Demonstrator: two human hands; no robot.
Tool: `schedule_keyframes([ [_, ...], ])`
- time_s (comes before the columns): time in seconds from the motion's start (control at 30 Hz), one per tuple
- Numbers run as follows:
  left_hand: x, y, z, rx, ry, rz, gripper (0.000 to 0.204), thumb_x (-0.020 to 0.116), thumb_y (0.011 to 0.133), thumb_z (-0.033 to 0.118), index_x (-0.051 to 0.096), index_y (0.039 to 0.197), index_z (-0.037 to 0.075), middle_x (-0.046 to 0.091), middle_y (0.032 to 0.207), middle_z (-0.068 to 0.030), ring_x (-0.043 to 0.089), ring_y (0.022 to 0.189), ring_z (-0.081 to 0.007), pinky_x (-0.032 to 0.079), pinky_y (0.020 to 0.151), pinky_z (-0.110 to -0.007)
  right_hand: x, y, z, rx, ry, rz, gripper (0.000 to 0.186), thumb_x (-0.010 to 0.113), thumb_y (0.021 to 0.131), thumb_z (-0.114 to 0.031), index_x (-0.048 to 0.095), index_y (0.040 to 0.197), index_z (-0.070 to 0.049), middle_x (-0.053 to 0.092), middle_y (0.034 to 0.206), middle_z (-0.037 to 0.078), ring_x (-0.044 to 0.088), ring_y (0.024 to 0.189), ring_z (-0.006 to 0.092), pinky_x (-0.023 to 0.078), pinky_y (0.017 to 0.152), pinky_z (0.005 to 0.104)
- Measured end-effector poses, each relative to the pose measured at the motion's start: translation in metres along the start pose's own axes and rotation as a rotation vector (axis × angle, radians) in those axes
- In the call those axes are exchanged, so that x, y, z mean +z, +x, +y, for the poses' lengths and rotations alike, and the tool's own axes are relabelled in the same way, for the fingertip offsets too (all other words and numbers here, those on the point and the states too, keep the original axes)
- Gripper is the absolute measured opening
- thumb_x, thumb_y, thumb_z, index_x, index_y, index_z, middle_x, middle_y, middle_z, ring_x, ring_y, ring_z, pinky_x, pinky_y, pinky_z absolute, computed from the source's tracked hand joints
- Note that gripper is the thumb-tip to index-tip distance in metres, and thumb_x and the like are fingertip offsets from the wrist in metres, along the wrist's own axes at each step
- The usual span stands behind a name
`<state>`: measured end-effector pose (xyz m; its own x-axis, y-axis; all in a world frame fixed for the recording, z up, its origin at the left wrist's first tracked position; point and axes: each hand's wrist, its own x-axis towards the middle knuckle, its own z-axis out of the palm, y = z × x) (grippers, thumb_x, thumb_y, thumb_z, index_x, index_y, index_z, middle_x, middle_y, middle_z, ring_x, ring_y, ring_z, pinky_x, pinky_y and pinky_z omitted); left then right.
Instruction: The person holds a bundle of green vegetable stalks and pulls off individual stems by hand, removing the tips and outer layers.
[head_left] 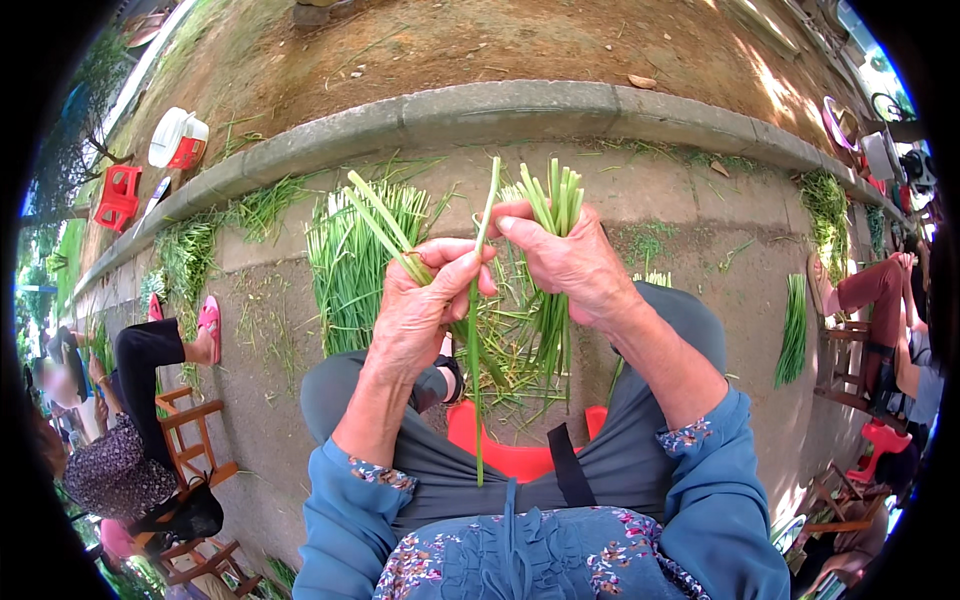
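My left hand pinches a few long green stalks, one standing upright between its thumb and fingers and trailing down past my knees. My right hand grips a bundle of pale-topped stalks, with the long leaves hanging below it. Its fingertips are close beside the upright stalk; whether they touch it I cannot tell. Behind my hands, a large pile of green stalks lies on the pavement, and loose trimmings are scattered between my legs.
A curb crosses in front. At left are a red stool, a white bucket and a seated person on a wooden chair. At right are another seated person and a green bundle. A red seat is under me.
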<state>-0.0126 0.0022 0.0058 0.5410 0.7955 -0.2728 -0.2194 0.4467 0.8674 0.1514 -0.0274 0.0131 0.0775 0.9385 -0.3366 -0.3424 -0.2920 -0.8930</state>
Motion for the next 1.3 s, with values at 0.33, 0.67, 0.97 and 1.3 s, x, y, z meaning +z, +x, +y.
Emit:
schedule_keyframes([
  [0.33, -0.004, 0.000, -0.005, 0.018, -0.065, -0.039, 0.015, 0.056, 0.081, 0.006, 0.060, 0.096, 0.002, 0.060, 0.071, -0.0040, 0.043, 0.051, -0.0017, 0.029, 0.043, -0.014, 0.010, -0.003, -0.002, 0.015, -0.003, -0.163, 0.016, 0.060, 0.077, -0.009, 0.060, 0.089, 0.001, 0.058, 0.065, 0.000, 0.050, 0.055, 0.0046, 0.036, 0.046, 0.0177],
  [0.67, -0.003, 0.000, -0.006, 0.045, 0.011, -0.008, 0.015, 0.058, 0.080, 0.006, 0.060, 0.094, 0.002, 0.061, 0.070, -0.0040, 0.045, 0.052, -0.0022, 0.032, 0.044, -0.016, 0.014, -0.005, -0.002, -0.035, 0.015, -0.117, 0.013, 0.056, 0.080, -0.005, 0.060, 0.089, 0.003, 0.059, 0.068, 0.003, 0.053, 0.057, 0.0067, 0.041, 0.049, 0.0196],
  [0.97, -0.001, -0.001, -0.007, 0.068, 0.044, 0.011, 0.014, 0.059, 0.079, 0.005, 0.060, 0.093, 0.002, 0.062, 0.071, -0.0052, 0.050, 0.055, -0.0031, 0.035, 0.046, -0.015, 0.014, -0.006, -0.005, -0.003, 0.022, -0.112, 0.013, 0.056, 0.079, -0.006, 0.061, 0.088, 0.003, 0.059, 0.068, 0.004, 0.053, 0.057, 0.0070, 0.042, 0.050, 0.0201],
  [1.3, -0.003, 0.000, -0.009, 0.089, 0.078, 0.037, 0.014, 0.060, 0.079, 0.005, 0.060, 0.092, 0.002, 0.063, 0.071, -0.0059, 0.055, 0.059, -0.0043, 0.036, 0.047, -0.015, 0.015, -0.003, 0.004, -0.067, -0.040, -0.121, 0.017, 0.054, 0.080, -0.008, 0.061, 0.094, 0.000, 0.053, 0.061, -0.002, 0.039, 0.046, 0.0007, 0.027, 0.040, 0.0156],
])
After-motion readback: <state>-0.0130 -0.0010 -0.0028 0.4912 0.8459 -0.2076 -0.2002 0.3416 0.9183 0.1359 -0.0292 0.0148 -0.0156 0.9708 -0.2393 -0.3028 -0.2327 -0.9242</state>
